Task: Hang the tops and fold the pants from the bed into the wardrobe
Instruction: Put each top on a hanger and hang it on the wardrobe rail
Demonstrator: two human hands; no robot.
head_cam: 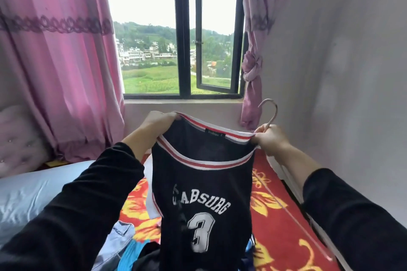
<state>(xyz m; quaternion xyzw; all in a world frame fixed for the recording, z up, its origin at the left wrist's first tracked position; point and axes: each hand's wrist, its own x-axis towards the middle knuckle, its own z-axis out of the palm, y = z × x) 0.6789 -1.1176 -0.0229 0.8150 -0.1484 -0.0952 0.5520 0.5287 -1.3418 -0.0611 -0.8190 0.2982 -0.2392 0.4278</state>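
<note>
I see L hand gripping jersey collar, R hand gripping collar + hanger, held over bed. Hanger not yet seated, I judge. Clothes pile unsorted; task early.

Daylight comes in through the window at twelve o'clock, and we see the sky there blown out to flat white. The pink curtains at ten o'clock glow where light passes through them. The wall at two o'clock is softly and evenly lit, with faint pale patches. The black jersey at six o'clock is backlit and its mesh is dark, though its white lettering reads clearly. Our sleeves at seven and five o'clock are near-black, with little detail. Upright lines lean and bow toward the edges, and the corners look soft.
</note>
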